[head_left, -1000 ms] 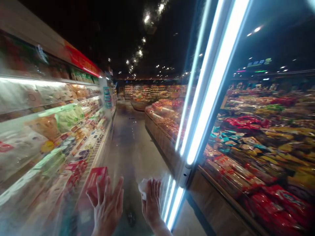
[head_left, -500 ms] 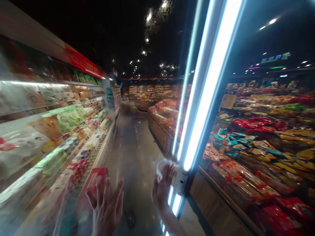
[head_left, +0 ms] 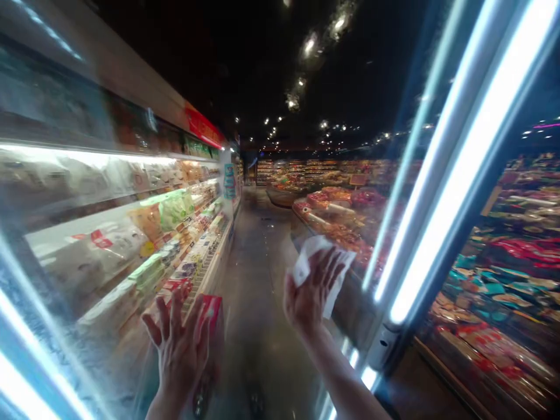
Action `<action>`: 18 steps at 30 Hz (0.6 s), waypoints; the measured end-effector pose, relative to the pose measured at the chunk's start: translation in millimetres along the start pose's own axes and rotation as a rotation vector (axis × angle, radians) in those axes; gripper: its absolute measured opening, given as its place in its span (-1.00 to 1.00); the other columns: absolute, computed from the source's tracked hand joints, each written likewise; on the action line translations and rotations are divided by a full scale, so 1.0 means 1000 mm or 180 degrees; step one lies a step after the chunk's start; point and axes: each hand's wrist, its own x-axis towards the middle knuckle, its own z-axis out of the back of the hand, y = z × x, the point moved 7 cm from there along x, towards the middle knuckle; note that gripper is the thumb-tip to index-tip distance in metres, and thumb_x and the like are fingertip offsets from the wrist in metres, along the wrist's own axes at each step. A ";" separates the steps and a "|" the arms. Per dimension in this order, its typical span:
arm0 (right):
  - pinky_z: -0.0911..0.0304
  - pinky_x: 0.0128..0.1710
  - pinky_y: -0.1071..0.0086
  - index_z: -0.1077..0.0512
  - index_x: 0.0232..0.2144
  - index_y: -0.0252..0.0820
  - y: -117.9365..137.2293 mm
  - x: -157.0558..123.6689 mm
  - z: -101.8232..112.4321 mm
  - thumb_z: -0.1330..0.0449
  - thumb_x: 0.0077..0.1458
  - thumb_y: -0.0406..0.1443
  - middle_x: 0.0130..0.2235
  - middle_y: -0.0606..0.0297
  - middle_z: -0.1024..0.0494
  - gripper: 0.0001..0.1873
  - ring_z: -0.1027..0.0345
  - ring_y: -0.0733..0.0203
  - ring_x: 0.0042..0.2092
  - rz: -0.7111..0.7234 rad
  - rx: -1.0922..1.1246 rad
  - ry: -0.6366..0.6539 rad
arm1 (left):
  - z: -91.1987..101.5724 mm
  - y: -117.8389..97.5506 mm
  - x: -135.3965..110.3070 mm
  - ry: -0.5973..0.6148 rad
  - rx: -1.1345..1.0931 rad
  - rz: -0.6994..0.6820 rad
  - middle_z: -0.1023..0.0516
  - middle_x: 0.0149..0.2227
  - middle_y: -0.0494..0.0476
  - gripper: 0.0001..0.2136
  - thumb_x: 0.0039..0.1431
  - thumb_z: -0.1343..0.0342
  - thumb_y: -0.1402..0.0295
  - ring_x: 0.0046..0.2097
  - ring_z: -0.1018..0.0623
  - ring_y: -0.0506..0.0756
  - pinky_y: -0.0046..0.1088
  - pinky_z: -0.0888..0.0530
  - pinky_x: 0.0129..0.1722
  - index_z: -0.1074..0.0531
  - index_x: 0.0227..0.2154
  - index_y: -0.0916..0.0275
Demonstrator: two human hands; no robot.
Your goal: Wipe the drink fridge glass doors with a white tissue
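My right hand (head_left: 308, 300) holds a crumpled white tissue (head_left: 341, 277) under its fingers, flat against what looks like a clear glass pane. The tissue spreads out past the fingertips on both sides. Lower left, my left hand (head_left: 179, 344) is raised with its fingers spread and nothing in it. Whether it touches the glass I cannot tell. Just beyond it is a red box (head_left: 213, 312), partly covered by the fingers. To the right of my right hand a bright strip light (head_left: 464, 181) slants along a dark upright frame.
An open chilled shelf unit (head_left: 196, 280) with packaged goods lines the left. A grey floor aisle (head_left: 254, 268) runs ahead. Bins heaped with packets (head_left: 499, 286) stand on the right. Another bright light strip (head_left: 30, 361) crosses the lower left corner.
The view has turned left, so the shelves and strip light sit farther right. My right hand has moved up and left from the light strip, and more of the tissue shows. My left hand stays spread.
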 end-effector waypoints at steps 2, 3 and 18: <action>0.15 0.39 -0.41 0.13 0.51 -0.10 0.043 -0.008 -0.020 -0.03 0.37 -0.21 0.52 0.01 0.08 -0.23 0.34 -0.25 0.53 0.1024 0.0092 0.0549 | 0.012 0.016 0.008 -0.0099 0.0087 0.0032 0.21 0.54 0.12 -0.12 0.26 -0.19 0.41 0.52 0.31 0.38 0.43 0.23 0.42 0.23 0.44 -0.21; 0.17 0.42 -0.35 0.11 0.50 -0.02 0.061 -0.011 -0.027 -0.05 0.36 -0.24 0.52 0.11 0.06 -0.24 0.35 -0.17 0.54 0.1451 0.0140 0.0762 | 0.018 0.023 0.013 -0.0142 0.0113 0.0018 0.21 0.54 0.13 -0.13 0.27 -0.18 0.41 0.52 0.32 0.37 0.42 0.24 0.42 0.23 0.44 -0.20; 0.20 0.50 -0.09 0.23 0.51 -0.12 0.194 0.065 -0.063 0.04 0.38 -0.30 0.48 0.23 -0.10 -0.24 0.21 0.11 0.53 0.2122 0.0141 0.0860 | 0.094 0.134 0.087 -0.0498 -0.0147 0.0092 0.09 0.53 0.06 -0.32 0.31 -0.13 0.32 0.53 0.25 0.36 0.34 0.12 0.45 -0.03 0.42 -0.14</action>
